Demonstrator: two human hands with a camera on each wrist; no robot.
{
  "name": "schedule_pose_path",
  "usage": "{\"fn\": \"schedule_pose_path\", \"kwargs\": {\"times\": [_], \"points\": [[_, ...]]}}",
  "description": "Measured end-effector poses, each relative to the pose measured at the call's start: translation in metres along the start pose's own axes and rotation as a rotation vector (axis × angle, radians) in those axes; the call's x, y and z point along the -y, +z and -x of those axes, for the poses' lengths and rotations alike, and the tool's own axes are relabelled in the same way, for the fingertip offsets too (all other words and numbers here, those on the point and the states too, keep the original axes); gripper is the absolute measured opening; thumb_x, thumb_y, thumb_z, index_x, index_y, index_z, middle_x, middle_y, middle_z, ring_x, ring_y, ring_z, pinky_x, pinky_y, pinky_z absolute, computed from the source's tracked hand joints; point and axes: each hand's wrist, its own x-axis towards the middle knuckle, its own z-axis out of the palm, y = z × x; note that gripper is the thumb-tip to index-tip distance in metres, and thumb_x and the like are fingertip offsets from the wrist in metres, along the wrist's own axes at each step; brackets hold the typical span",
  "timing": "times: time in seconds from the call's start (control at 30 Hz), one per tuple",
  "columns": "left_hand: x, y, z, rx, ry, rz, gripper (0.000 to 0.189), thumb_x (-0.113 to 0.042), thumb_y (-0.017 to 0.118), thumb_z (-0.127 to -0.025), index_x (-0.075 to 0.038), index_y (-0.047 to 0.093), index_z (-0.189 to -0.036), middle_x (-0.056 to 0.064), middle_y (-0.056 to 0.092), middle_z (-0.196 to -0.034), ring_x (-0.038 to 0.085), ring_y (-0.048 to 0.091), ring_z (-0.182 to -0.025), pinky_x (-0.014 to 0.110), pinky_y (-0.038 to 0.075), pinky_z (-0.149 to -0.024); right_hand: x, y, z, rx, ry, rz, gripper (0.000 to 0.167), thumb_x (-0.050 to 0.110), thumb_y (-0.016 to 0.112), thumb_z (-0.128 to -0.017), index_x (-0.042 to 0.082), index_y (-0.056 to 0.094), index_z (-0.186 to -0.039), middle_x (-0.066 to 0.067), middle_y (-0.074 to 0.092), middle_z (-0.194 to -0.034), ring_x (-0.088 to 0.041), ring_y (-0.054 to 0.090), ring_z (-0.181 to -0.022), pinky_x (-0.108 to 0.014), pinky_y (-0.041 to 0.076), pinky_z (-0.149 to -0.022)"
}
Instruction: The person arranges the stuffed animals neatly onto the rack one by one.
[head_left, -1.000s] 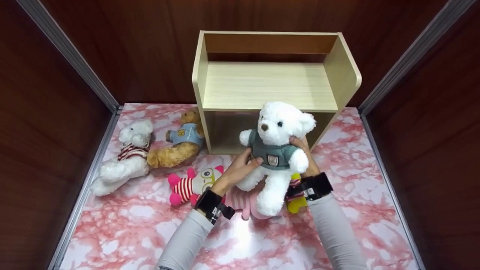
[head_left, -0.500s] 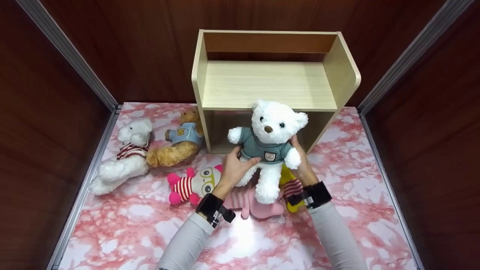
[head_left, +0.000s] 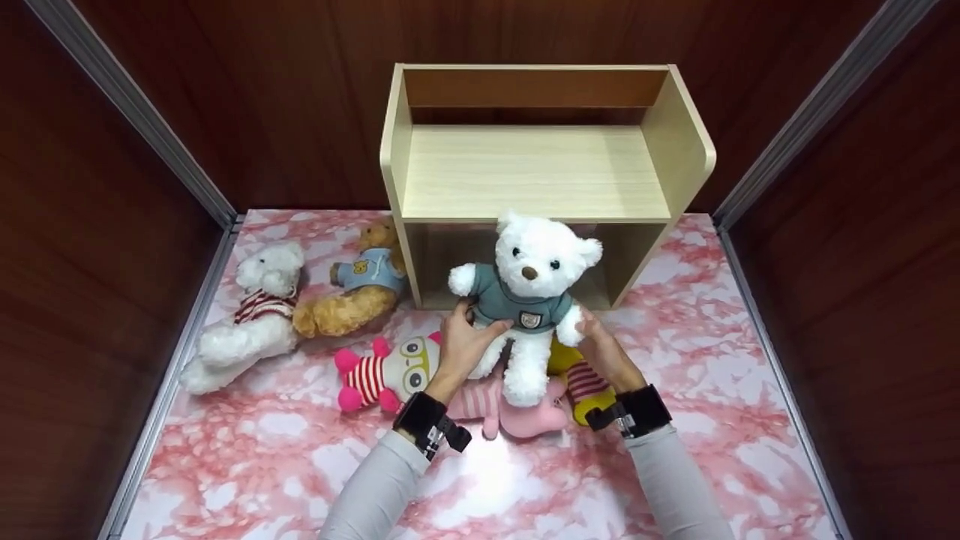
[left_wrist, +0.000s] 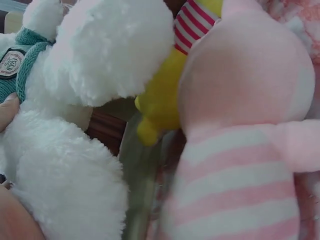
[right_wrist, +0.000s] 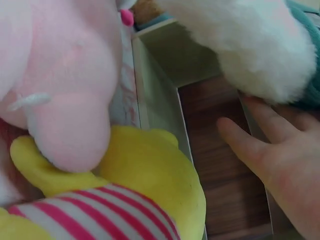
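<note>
A white teddy bear (head_left: pixel 545 255) in a green sweater with a badge is held upright in front of the shelf's lower opening. My left hand (head_left: pixel 466 346) grips it at the waist, thumb (left_wrist: pixel 9 111) over the sweater's front and fingers behind. My right hand (head_left: pixel 606 352) is by the bear's arm (head_left: pixel 569 326); in the right wrist view its fingers (right_wrist: pixel 270 120) reach behind the paw, with the thumb extended apart from it. Under the bear lie a pink striped plush toy (head_left: pixel 525 420) and a yellow plush toy (head_left: pixel 587 382) with a striped top.
A pale wooden two-level shelf (head_left: pixel 536 169) stands against the back wall. Left of it lie a white bear (head_left: pixel 247 337) in a striped sweater and a brown bear (head_left: pixel 367 274) in a blue hoodie. A pink-and-white plush toy with glasses (head_left: pixel 390 373) lies left of my left hand.
The teddy bear has shifted left and turned to face forward. My right hand has loosened from its side and slid down to its arm, while my left hand keeps its grip.
</note>
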Motion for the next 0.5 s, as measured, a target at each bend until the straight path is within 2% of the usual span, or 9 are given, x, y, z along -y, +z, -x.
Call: {"fn": "schedule_pose_path", "kwargs": {"times": [0.03, 0.07, 0.13, 0.2, 0.27, 0.37, 0.5], "points": [[0.002, 0.0, 0.0, 0.002, -0.009, 0.017, 0.066, -0.014, 0.09, -0.076, 0.008, 0.061, -0.131, 0.023, 0.072, -0.121, 0.032, 0.069, -0.114, 0.038, 0.053, -0.101, 0.0, -0.001, 0.002, 0.028, 0.017, 0.031, 0.075, 0.028, 0.045, -0.1, 0.0, 0.017, -0.164, -0.004, 0.037, -0.163, -0.012, 0.037, -0.143, -0.042, 0.02, -0.124], [0.003, 0.001, 0.0, 0.002, -0.019, 0.038, 0.065, -0.013, 0.089, -0.076, 0.008, 0.061, -0.13, 0.023, 0.071, -0.121, 0.032, 0.069, -0.114, 0.038, 0.053, -0.102, 0.001, -0.001, 0.003, 0.035, 0.039, 0.063, 0.078, 0.025, 0.047, -0.098, 0.0, 0.013, -0.164, -0.009, 0.031, -0.166, -0.015, 0.034, -0.146, -0.043, 0.018, -0.125], [0.004, 0.001, 0.0, -0.003, -0.031, 0.066, 0.065, -0.012, 0.089, -0.075, 0.008, 0.06, -0.13, 0.023, 0.071, -0.121, 0.032, 0.068, -0.114, 0.037, 0.052, -0.102, 0.001, -0.001, 0.004, 0.033, 0.074, 0.125, 0.079, 0.022, 0.053, -0.099, 0.002, 0.015, -0.165, -0.016, 0.025, -0.168, -0.021, 0.031, -0.149, -0.045, 0.017, -0.125], [0.006, 0.003, 0.0, -0.012, -0.035, 0.073, 0.064, -0.012, 0.089, -0.075, 0.007, 0.06, -0.129, 0.022, 0.071, -0.121, 0.032, 0.068, -0.113, 0.038, 0.052, -0.102, 0.0, 0.002, 0.002, 0.004, 0.103, 0.181, 0.075, 0.022, 0.063, -0.099, 0.005, 0.027, -0.162, -0.018, 0.036, -0.163, -0.026, 0.038, -0.145, -0.044, 0.025, -0.123], [0.007, 0.004, 0.0, -0.022, -0.038, 0.062, 0.065, -0.014, 0.089, -0.075, 0.007, 0.059, -0.129, 0.021, 0.07, -0.121, 0.031, 0.068, -0.113, 0.038, 0.052, -0.102, -0.002, 0.006, -0.002, -0.042, 0.106, 0.239, 0.071, 0.023, 0.072, -0.097, 0.008, 0.038, -0.158, -0.014, 0.047, -0.155, -0.026, 0.045, -0.14, -0.039, 0.032, -0.12], [0.009, 0.007, 0.002, -0.031, -0.048, 0.015, 0.067, -0.019, 0.089, -0.075, 0.006, 0.058, -0.128, 0.02, 0.07, -0.121, 0.031, 0.067, -0.113, 0.04, 0.051, -0.102, -0.005, 0.015, -0.012, -0.109, 0.053, 0.312, 0.062, 0.025, 0.078, -0.095, 0.01, 0.049, -0.149, -0.009, 0.058, -0.143, -0.024, 0.054, -0.13, -0.034, 0.042, -0.112], [0.011, 0.011, 0.006, -0.033, -0.082, -0.068, 0.067, -0.027, 0.088, -0.077, 0.003, 0.058, -0.128, 0.019, 0.07, -0.12, 0.031, 0.066, -0.112, 0.042, 0.051, -0.101, -0.009, 0.024, -0.022, -0.206, 0.002, 0.366, 0.054, 0.024, 0.08, -0.093, 0.011, 0.056, -0.141, -0.007, 0.064, -0.133, -0.023, 0.059, -0.123, -0.032, 0.046, -0.107]]}}
